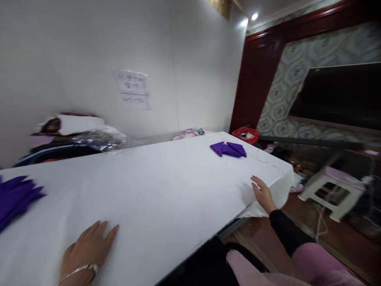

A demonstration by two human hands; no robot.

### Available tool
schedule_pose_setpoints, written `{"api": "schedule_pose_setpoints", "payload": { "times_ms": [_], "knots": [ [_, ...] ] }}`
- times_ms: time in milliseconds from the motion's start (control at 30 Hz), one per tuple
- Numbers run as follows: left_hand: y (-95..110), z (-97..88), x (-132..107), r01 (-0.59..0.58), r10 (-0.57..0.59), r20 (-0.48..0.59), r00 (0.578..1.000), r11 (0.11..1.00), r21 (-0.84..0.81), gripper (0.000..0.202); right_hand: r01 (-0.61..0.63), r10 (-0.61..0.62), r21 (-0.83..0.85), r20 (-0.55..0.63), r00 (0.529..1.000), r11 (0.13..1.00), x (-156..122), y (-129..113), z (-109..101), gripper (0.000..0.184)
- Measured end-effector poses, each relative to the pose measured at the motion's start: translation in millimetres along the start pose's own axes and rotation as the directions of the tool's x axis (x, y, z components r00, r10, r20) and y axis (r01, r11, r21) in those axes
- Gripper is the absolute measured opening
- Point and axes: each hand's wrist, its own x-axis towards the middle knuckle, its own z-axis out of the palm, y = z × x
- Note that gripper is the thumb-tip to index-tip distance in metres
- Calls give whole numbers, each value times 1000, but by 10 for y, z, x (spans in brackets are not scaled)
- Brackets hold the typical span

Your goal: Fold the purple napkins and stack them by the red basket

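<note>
Two bare hands, well apart, at a white table [149, 190]: the left hand [89, 246] is palm down, fingers loosely spread; the right hand [263, 194] is by the table's near edge, fingers extended. Neither grips anything; whether they touch the surface, I cannot tell. Beyond the right hand lies a purple bundle [230, 151] that looks folded, so its folding seems done. Left of the left hand, purple cloth [16, 198] with loose, pointed edges seems still to be handled; how much remains is out of view
</note>
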Motion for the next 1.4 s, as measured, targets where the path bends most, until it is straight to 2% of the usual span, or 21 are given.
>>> {"api": "schedule_pose_setpoints", "payload": {
  "times_ms": [33,67,133,200,300,367,433,500,567,700,867,1067,1200,1400],
  "knots": [
    [-9,-64,-40,1,-2,35,999,1000,24,48,146,-150,52,76,986,988,48,-269,174,42],
    [-6,-125,-84,-4,2,53,999,999,34,50,274,-289,108,164,943,956,69,-547,336,38],
    [28,-230,-169,-8,6,77,997,1000,24,47,464,-514,226,303,802,857,34,-1080,621,34],
    [70,-302,-235,-14,15,63,998,1000,-13,44,565,-658,336,397,640,753,-69,-1533,865,34],
    [86,-356,-292,6,0,56,998,994,-110,36,615,-778,486,476,411,622,-242,-2057,1174,37],
    [54,-375,-313,9,0,55,998,986,-164,31,611,-817,561,501,285,558,-334,-2339,1345,38],
    [-8,-395,-322,26,-14,63,998,982,-188,25,601,-833,607,518,196,520,-420,-2582,1490,39],
    [-95,-423,-309,67,-53,74,996,977,-203,23,593,-838,631,526,146,500,-516,-2773,1617,40],
    [-208,-461,-262,135,-122,76,990,967,-214,25,590,-844,641,517,142,491,-624,-2893,1729,41],
    [-543,-564,-75,274,-267,59,962,940,-204,31,592,-862,644,464,202,485,-798,-2916,1894,38],
    [-1190,-719,201,418,-420,10,908,900,-127,32,578,-870,663,452,198,476,-830,-2813,1970,38],
    [-1964,-806,356,599,-599,-67,798,801,-20,33,584,-864,653,466,191,482,-841,-2767,1980,40],
    [-2249,-714,351,678,-675,-67,734,735,25,38,585,-869,657,453,198,476,-868,-2723,2004,42],
    [-2519,-604,365,737,-737,-17,676,676,16,33,571,-871,665,436,227,482,-884,-2695,2007,49]
  ]
}}
